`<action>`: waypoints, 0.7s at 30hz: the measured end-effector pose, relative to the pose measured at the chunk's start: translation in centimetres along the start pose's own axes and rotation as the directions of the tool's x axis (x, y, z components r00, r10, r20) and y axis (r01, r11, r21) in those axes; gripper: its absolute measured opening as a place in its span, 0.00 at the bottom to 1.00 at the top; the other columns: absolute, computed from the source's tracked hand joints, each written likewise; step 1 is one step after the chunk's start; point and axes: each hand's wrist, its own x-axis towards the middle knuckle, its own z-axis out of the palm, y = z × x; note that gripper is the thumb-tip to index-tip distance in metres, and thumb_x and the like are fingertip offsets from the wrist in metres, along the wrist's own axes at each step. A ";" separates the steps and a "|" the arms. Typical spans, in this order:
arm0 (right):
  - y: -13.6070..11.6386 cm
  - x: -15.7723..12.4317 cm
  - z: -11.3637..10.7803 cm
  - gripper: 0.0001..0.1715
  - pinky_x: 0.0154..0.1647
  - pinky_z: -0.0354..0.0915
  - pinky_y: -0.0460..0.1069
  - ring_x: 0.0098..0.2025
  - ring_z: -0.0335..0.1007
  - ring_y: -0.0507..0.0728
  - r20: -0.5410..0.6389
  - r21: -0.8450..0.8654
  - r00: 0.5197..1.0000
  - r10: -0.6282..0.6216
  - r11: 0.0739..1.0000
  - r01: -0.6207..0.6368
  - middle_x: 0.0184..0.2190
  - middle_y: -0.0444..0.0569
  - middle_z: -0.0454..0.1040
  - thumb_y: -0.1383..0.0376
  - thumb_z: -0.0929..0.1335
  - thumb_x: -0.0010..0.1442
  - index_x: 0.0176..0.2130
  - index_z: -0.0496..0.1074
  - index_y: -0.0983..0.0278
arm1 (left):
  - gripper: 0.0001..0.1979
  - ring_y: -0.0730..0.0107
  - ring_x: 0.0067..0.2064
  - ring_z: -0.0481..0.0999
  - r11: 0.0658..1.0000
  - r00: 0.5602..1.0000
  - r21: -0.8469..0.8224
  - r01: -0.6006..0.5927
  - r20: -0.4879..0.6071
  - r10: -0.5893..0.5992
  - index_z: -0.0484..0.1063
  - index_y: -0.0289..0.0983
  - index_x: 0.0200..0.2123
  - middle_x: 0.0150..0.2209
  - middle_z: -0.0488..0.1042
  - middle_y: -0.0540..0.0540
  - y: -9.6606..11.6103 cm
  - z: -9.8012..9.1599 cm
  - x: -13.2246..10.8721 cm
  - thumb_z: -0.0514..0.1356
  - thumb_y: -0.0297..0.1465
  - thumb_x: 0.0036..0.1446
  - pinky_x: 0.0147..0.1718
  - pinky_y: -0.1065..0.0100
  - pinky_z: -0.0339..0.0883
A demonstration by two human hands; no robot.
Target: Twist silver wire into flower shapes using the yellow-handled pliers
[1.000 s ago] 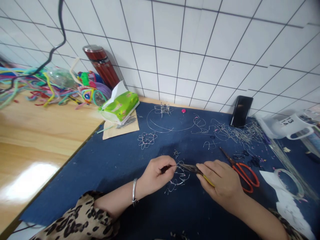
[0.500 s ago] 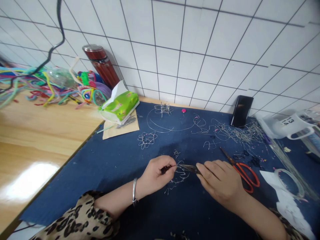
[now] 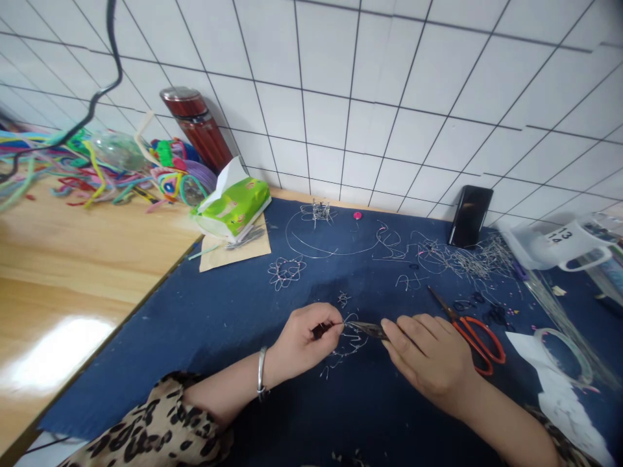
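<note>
My left hand [image 3: 305, 340] is closed in a pinch on a bent silver wire piece [image 3: 346, 347] that lies on the blue cloth [image 3: 233, 324]. My right hand [image 3: 428, 363] is wrapped round a pair of small pliers [image 3: 368, 329], whose dark tip points left and meets the wire right beside my left fingertips. The pliers' handle is hidden inside my right hand. A silver bracelet sits on my left wrist.
Orange-handled scissors [image 3: 474, 334] lie just right of my right hand. Wire flowers [image 3: 286, 271], a wire loop [image 3: 331, 243] and a heap of cut wires [image 3: 467, 259] cover the cloth behind. A black phone [image 3: 470, 216], green tissue pack [image 3: 236, 209], red flask [image 3: 197, 126], pipe cleaners [image 3: 97, 168] and white mug [image 3: 567, 246] stand around.
My right hand has rolled over, hiding the pliers' yellow handle, and the wire piece has shifted slightly under the tip. My left hand has stayed put.
</note>
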 end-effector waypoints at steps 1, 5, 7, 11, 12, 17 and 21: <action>0.0 0.0 0.0 0.19 0.32 0.58 0.52 0.34 0.66 0.55 -0.004 -0.007 1.000 -0.003 1.000 0.003 0.35 0.48 0.73 0.65 0.68 0.55 0.47 0.69 0.66 | 0.05 0.77 0.25 0.64 1.000 1.000 -0.001 -0.003 0.000 0.003 0.66 0.34 0.27 0.24 0.67 0.51 0.0 0.0 0.0 0.54 0.22 0.53 0.26 0.74 0.58; -0.2 0.1 -0.1 0.19 0.32 0.58 0.52 0.34 0.66 0.56 -0.012 -0.019 1.000 0.006 1.000 -0.007 0.35 0.48 0.74 0.65 0.69 0.54 0.47 0.69 0.66 | 0.05 0.77 0.24 0.63 1.000 1.000 -0.003 0.005 -0.004 -0.005 0.66 0.35 0.26 0.23 0.66 0.52 0.1 0.0 -0.1 0.54 0.23 0.53 0.25 0.74 0.58; -0.2 0.0 -0.1 0.19 0.32 0.59 0.52 0.34 0.65 0.56 -0.007 0.005 1.000 0.022 1.000 -0.022 0.36 0.48 0.73 0.65 0.69 0.54 0.47 0.69 0.66 | 0.05 0.77 0.24 0.63 1.000 1.000 -0.004 0.011 -0.005 -0.011 0.65 0.35 0.26 0.23 0.65 0.52 0.1 0.0 -0.1 0.54 0.23 0.53 0.25 0.74 0.58; -0.2 -0.1 0.1 0.18 0.34 0.61 0.52 0.34 0.65 0.55 0.012 0.082 0.996 0.086 0.993 -0.087 0.35 0.48 0.73 0.65 0.68 0.55 0.46 0.69 0.65 | 0.05 0.78 0.24 0.63 0.999 1.000 -0.030 0.025 0.000 -0.025 0.65 0.35 0.26 0.22 0.65 0.52 0.1 0.0 -0.1 0.54 0.23 0.54 0.24 0.74 0.57; -0.3 -0.2 0.2 0.18 0.35 0.62 0.52 0.34 0.65 0.55 0.019 0.095 0.995 0.099 0.990 -0.100 0.35 0.48 0.73 0.65 0.68 0.55 0.46 0.69 0.65 | 0.05 0.78 0.23 0.63 0.999 1.000 -0.041 0.031 0.001 -0.031 0.65 0.35 0.26 0.22 0.65 0.52 0.0 0.0 -0.1 0.54 0.23 0.54 0.24 0.74 0.57; -0.3 -0.2 0.7 0.17 0.35 0.64 0.52 0.34 0.65 0.55 0.044 0.149 0.990 0.138 0.979 -0.143 0.35 0.49 0.73 0.66 0.67 0.55 0.46 0.69 0.65 | 0.05 0.77 0.24 0.63 0.992 0.997 -0.105 0.076 0.004 -0.076 0.65 0.34 0.27 0.22 0.65 0.52 0.0 -0.1 0.0 0.54 0.24 0.55 0.25 0.74 0.58; -0.3 -0.2 1.1 0.15 0.38 0.65 0.52 0.35 0.66 0.55 0.034 0.210 0.983 0.182 0.960 -0.185 0.35 0.49 0.72 0.67 0.67 0.55 0.45 0.69 0.65 | 0.05 0.75 0.28 0.66 0.988 0.997 -0.141 0.065 -0.024 -0.069 0.68 0.34 0.27 0.27 0.67 0.49 0.0 -0.3 0.3 0.56 0.23 0.55 0.29 0.71 0.61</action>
